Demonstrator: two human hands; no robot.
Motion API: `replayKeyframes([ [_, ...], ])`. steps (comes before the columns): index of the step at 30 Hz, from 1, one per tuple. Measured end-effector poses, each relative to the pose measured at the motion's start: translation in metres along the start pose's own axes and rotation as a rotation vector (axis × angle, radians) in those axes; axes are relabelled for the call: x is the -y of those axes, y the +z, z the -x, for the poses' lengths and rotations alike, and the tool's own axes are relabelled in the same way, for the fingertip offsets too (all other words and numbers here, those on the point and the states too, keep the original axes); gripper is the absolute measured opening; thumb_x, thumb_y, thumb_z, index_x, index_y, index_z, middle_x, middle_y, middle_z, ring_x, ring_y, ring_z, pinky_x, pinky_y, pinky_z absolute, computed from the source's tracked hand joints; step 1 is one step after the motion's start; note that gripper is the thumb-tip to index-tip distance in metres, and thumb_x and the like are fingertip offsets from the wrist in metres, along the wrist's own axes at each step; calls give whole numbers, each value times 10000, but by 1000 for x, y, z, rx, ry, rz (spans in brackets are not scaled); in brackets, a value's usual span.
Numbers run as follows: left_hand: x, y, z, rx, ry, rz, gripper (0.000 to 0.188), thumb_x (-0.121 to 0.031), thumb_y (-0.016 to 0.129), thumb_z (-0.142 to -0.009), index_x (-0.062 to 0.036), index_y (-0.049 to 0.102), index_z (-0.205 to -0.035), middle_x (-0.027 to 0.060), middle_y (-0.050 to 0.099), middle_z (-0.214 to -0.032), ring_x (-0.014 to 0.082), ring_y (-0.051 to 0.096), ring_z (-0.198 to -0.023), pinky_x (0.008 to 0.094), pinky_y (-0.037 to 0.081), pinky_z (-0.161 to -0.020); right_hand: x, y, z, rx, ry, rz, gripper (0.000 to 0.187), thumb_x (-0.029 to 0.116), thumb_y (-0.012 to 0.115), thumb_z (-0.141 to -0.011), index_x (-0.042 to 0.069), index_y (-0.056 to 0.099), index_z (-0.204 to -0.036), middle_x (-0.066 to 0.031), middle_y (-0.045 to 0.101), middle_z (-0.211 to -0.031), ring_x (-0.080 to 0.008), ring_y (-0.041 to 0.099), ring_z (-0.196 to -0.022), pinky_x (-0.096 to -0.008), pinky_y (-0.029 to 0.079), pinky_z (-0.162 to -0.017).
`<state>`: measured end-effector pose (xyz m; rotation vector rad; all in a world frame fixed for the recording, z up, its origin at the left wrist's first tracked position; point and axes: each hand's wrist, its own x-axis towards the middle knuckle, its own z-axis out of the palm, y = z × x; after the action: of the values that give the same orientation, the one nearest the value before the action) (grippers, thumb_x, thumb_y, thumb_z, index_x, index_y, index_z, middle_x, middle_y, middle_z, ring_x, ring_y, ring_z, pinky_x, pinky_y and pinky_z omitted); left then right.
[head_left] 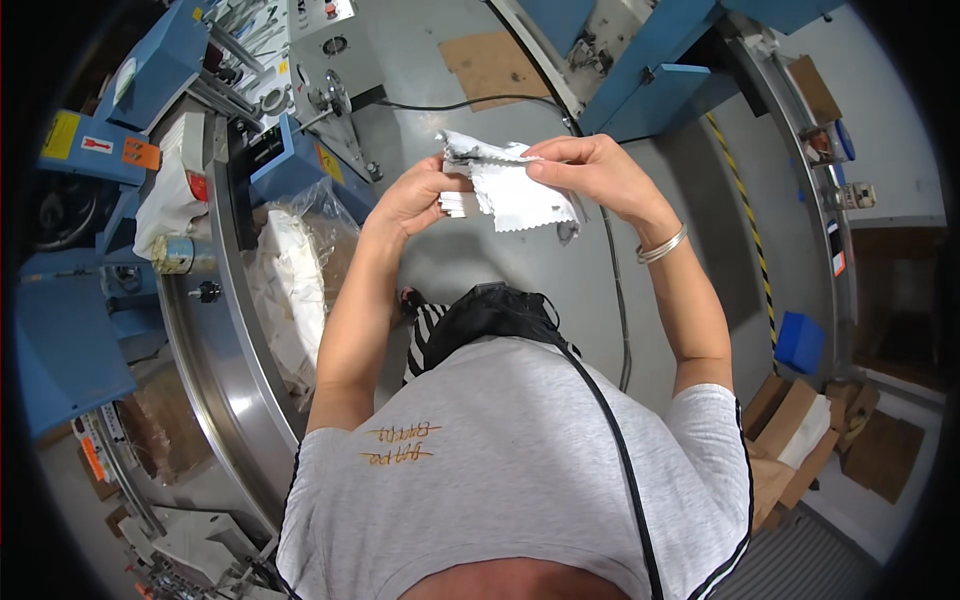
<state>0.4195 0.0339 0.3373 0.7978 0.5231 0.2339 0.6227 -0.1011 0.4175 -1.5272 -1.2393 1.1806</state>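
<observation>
A white cloth (505,200) with zigzag-cut edges and dark smudges is held up in front of me, above the floor. My left hand (415,197) grips its left side, the fingers partly hidden behind it. Below those fingers, a small stack of white layered edges (458,205) shows in the same hand; I cannot tell whether it is more cloth or something else. Thumb and fingers of my right hand (592,172) pinch the upper right part of the cloth. A greyish, smudged corner (568,232) hangs beneath the right side.
Blue and metal machinery (300,165) lines the left, with a curved steel rail (235,330) and a plastic-wrapped white bundle (292,270) nearby. A black cable (618,290) crosses the floor. Cardboard boxes (790,425) and a blue bin (799,343) stand right; flat cardboard (492,70) lies ahead.
</observation>
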Motion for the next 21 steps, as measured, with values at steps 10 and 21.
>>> replayKeyframes([
  [10,0,10,2,-43,51,-36,359,28,600,-745,-7,505,-1090,65,601,-902,129,606,-731,259,503,-620,-4,-4,-3,-71,152,-269,238,244,639,-870,26,681,-955,13,641,-860,-48,538,-787,-207,424,-736],
  [21,-3,35,22,-54,236,-418,285,-7,600,-738,-13,546,-1017,22,592,-902,102,558,-823,243,446,-738,-34,-1,-17,-359,-99,-298,216,243,518,-949,37,576,-981,72,525,-810,-5,426,-716,-171,370,-630],
])
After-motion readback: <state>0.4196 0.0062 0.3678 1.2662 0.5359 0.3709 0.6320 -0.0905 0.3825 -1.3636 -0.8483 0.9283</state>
